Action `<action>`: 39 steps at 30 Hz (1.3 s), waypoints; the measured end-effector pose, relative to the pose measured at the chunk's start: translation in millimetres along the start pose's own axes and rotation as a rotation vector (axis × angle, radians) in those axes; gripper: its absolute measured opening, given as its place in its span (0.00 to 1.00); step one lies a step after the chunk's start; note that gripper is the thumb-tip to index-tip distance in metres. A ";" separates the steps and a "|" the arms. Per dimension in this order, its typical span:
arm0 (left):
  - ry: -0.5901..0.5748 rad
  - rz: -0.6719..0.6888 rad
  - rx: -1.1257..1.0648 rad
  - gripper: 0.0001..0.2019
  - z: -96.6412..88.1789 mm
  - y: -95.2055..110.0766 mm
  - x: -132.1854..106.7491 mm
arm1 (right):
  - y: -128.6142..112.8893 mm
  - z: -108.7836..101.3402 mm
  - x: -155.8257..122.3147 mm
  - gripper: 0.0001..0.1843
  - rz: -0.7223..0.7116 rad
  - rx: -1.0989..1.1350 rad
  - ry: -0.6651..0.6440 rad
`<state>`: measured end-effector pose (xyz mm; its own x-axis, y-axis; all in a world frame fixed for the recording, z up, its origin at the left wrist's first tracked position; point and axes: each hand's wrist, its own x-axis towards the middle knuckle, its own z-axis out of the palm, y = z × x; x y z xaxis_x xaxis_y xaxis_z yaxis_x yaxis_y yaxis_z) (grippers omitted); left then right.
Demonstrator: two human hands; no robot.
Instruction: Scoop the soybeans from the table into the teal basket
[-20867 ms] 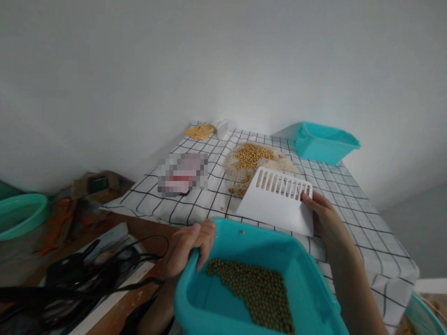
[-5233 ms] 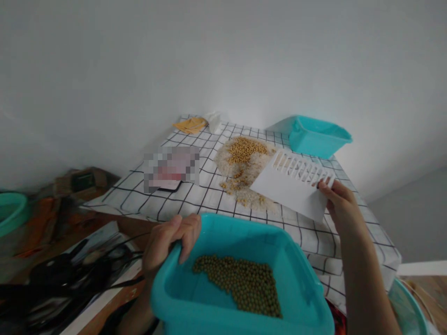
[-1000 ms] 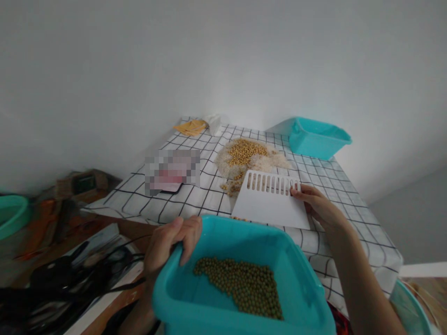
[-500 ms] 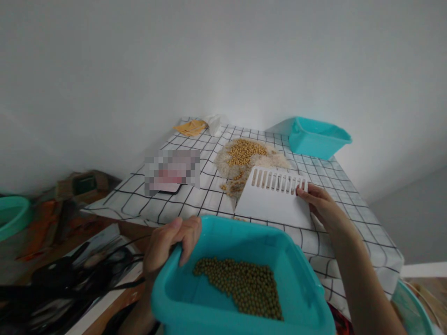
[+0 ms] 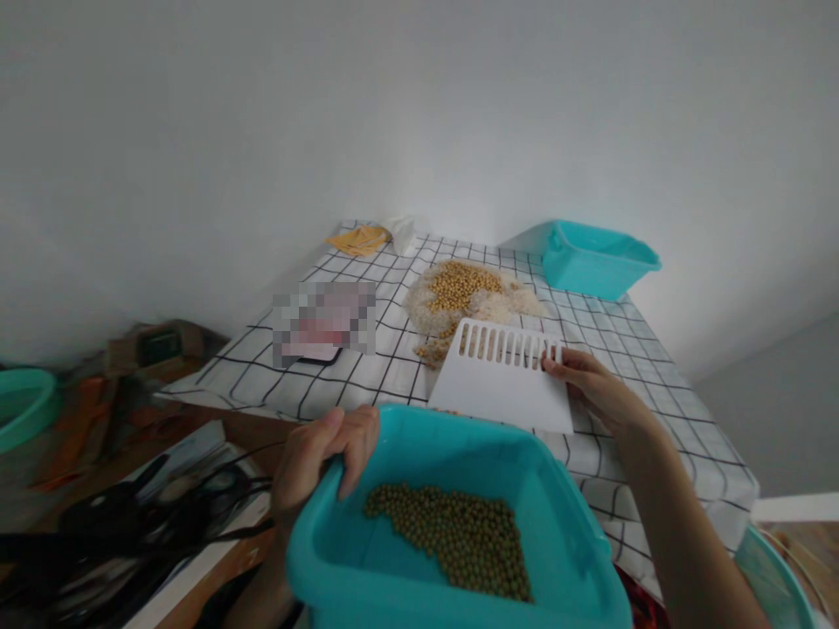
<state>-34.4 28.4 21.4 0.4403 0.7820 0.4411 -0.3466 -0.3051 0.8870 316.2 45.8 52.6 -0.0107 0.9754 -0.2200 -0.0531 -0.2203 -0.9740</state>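
Note:
My left hand (image 5: 334, 454) grips the left rim of a turquoise plastic bin (image 5: 551, 515) at the table's near edge. Small round greenish-brown beans (image 5: 465, 537) lie on the bin's floor. With its thumb through a slot, my right hand (image 5: 590, 384) pinches the right end of a white slotted plastic scraper (image 5: 504, 389). The scraper tilts over the cloth just behind the bin and hides part of what is under it. Beyond it spreads a heap of yellow soybeans (image 5: 462, 284) mixed with pale grains that look like rice (image 5: 504, 304).
A second turquoise bin (image 5: 596, 259) stands at the back right of the checked tablecloth (image 5: 384, 376). At the left lies a blurred phone-like object (image 5: 321, 332). A yellow cloth (image 5: 359, 239) and white tissue (image 5: 402, 234) rest at the far corner. Black cables (image 5: 131, 524) clutter the lower left.
My right hand has shifted the scraper a little to the left and toward me. My left hand and the bin it grips have stayed nearly in place.

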 end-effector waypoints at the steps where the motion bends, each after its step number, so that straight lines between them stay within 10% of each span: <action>1: -0.007 0.001 0.002 0.33 -0.2 -0.4 0.0 | -0.1 -0.3 0.8 0.14 -0.006 -0.009 0.004; 39: 0.069 -0.003 0.009 0.33 6.5 0.2 1.8 | 3.9 -7.3 1.9 0.14 -0.163 -0.043 0.081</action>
<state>-28.3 26.1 23.2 0.3831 0.8186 0.4279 -0.3379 -0.3070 0.8897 323.3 46.8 48.0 0.0755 0.9952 -0.0615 -0.0052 -0.0613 -0.9981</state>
